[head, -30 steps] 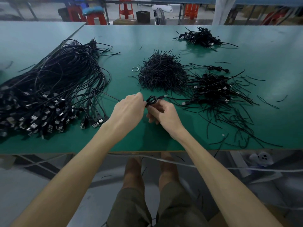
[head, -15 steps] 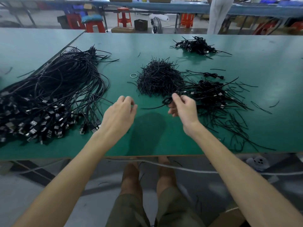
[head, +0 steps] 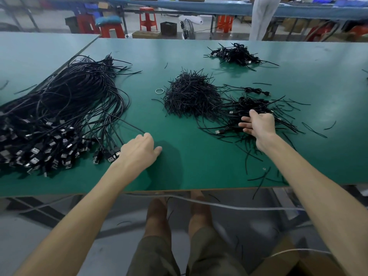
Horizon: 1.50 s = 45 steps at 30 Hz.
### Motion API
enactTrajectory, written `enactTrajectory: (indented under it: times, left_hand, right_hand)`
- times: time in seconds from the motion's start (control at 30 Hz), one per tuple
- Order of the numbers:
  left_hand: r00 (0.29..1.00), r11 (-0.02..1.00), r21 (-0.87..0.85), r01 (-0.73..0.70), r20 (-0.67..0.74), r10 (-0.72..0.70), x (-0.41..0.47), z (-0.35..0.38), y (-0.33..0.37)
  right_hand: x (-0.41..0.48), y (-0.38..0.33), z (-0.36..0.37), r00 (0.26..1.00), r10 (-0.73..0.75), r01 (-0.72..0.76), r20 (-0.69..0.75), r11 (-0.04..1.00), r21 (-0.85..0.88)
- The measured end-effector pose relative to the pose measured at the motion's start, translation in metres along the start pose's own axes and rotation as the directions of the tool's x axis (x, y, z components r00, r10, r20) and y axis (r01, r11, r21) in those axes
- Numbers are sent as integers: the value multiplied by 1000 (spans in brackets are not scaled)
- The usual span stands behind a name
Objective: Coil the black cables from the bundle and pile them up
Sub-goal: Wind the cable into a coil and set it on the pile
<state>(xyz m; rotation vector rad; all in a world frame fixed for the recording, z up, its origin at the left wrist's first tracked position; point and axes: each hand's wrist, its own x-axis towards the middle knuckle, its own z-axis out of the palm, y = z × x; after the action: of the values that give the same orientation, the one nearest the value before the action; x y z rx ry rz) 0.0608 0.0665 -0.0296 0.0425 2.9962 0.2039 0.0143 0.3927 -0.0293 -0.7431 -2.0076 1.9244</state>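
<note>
A big bundle of long black cables (head: 65, 114) with USB plugs lies on the left of the green table (head: 199, 166). One thin cable (head: 123, 121) runs out of it to my left hand (head: 139, 151), whose fingers curl down over its end, thumb lying on the table. My right hand (head: 258, 125) hovers with relaxed, spread fingers over the pile of coiled cables (head: 253, 108) on the right and holds nothing.
A heap of short black ties (head: 189, 94) sits mid-table with a small ring (head: 159, 91) beside it. Another cable pile (head: 235, 54) lies far back. Loose ties (head: 258, 176) litter the front right edge. Stools and benches stand behind.
My right hand carried the small coiled cable rightward to the pile and let it go. My left hand moved left and down to a cable from the bundle.
</note>
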Motion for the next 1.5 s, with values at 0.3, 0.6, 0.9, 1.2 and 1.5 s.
enactTrajectory:
  times: [0.3,0.6,0.9,1.2,1.5]
  left_hand:
    - [996,995,-83,-56,-68,51,-5,6,3]
    - [969,923,-305,-234,6,248,-27,0,26]
    - [881,717,-563,-410,-40,472,-45,-17,63]
    - [913,520,-828,-208,26,408,-42,-33,43]
    - [935,-134,-991,-26,-71,347,-37,-30,38]
  right_hand:
    - [-2,-7,-5,997,-69,73,46,993,-88]
    - [-33,6,6,962,-210,250,174,935,-253]
    - [-108,28,45,537,-302,497,788,868,-6]
    - [-134,37,67,676,-218,329,703,944,-24]
    - [-152,40,55,569,-517,688,639,725,-26]
